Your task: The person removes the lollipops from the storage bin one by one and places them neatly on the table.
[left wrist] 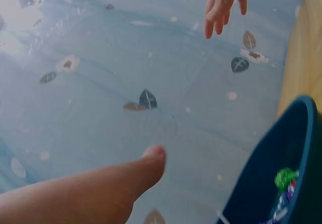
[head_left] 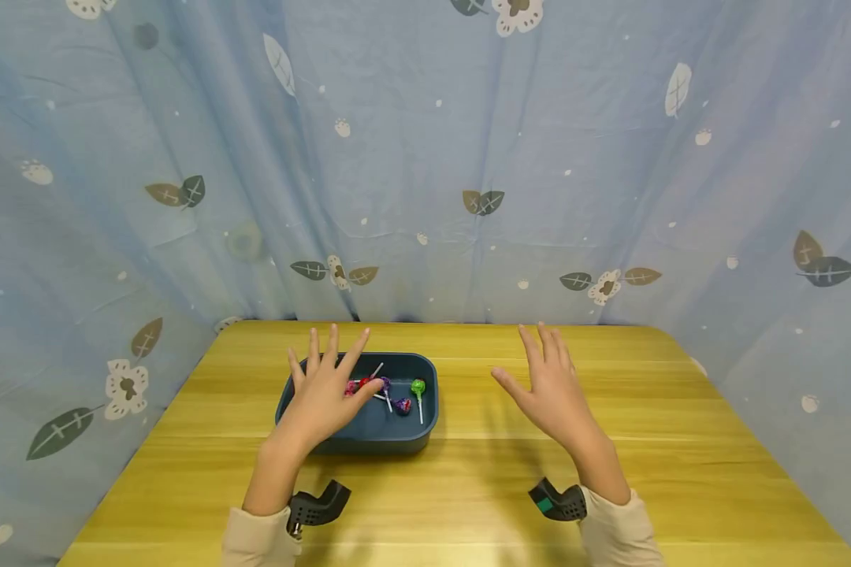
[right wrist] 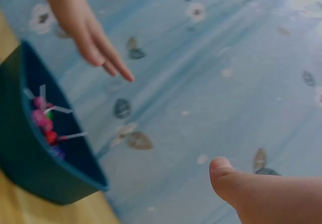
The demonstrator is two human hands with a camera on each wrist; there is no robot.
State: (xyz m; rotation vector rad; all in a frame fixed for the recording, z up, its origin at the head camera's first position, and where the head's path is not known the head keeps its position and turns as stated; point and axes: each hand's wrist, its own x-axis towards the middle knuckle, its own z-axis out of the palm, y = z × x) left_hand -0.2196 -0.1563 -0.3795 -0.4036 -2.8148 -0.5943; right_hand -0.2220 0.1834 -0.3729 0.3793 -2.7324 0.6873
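Observation:
A dark blue rectangular bin [head_left: 376,445] stands on the table, left of the middle. Several lollipops lie in it: a green lollipop [head_left: 418,387] at the right, a purple lollipop [head_left: 402,406], and red and pink ones partly hidden by my left hand. My left hand [head_left: 322,402] hovers over the left part of the bin, fingers spread, holding nothing. Off to the right of the bin, my right hand [head_left: 556,398] is raised above the table with straight fingers and thumb apart, also holding nothing. The right wrist view shows the white lollipop sticks [right wrist: 63,109] inside the bin.
The yellow wooden table [head_left: 482,488] reaches back to a light blue curtain [head_left: 411,157] with leaf and flower prints, which hangs behind it and along both sides. A black wrist camera [head_left: 319,504] sits at my left cuff, another wrist camera [head_left: 560,501] at my right cuff.

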